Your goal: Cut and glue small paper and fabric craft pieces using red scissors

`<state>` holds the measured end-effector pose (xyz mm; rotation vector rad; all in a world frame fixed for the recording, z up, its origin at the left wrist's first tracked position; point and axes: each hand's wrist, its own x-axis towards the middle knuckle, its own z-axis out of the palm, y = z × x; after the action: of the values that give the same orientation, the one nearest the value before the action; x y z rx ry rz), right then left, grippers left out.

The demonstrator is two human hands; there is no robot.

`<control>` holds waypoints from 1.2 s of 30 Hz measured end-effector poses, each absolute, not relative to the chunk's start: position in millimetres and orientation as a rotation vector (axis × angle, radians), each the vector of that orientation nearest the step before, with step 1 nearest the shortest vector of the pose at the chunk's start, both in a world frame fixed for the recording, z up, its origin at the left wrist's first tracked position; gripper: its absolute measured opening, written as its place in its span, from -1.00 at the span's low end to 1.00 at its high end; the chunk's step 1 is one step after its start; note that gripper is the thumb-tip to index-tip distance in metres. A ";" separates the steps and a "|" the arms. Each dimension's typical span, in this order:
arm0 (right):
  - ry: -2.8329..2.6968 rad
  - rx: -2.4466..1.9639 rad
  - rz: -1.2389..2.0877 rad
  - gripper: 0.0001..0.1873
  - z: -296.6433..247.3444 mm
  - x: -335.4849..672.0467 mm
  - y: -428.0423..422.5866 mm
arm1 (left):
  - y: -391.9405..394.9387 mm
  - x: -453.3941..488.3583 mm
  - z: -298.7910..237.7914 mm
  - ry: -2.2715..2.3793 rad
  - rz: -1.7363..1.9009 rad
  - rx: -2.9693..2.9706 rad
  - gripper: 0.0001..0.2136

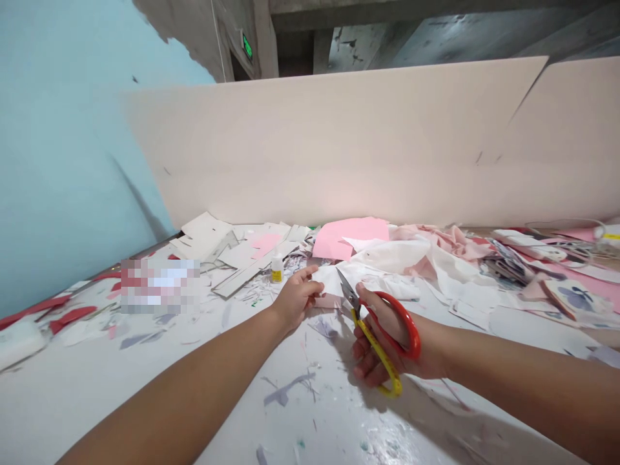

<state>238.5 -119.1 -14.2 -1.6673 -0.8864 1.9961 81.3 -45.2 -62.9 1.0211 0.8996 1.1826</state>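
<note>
My right hand (382, 345) is closed around a pair of scissors (382, 336) with one red and one yellow handle loop. The short blades point up and away, slightly apart. My left hand (296, 298) reaches forward and pinches a small pale pink paper piece (329, 301) that lies on the white table (145, 381) just left of the blade tips. A small glue bottle (276, 269) with a yellow label stands just beyond my left hand.
Paper scraps, grey card pieces (213, 242) and a pink sheet (349, 236) litter the far table. Pink cloth and printed cut-outs (571, 297) pile at the right. A tall beige board (339, 142) stands behind; a blue wall (58, 161) at left. Red scraps (68, 316) lie left.
</note>
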 end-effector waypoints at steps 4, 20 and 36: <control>-0.914 -1.646 1.996 -0.37 -17.2 237.9 -117.2 | -45.1 81.6 -63.6 0.907 1.186 1.014 -0.51; -0.923 -1.698 1.930 -0.42 -15.6 233.7 -112.9 | -45.9 80.2 -65.1 0.915 1.161 1.070 -0.46; -0.948 -1.624 1.789 -0.46 -27.2 230.3 -118.2 | -47.1 80.0 -64.8 0.959 1.139 1.089 -0.42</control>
<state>230.3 -118.2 -27.2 -1.6240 -0.9480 1.7886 80.0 -47.1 -64.8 1.0892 0.9593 1.1392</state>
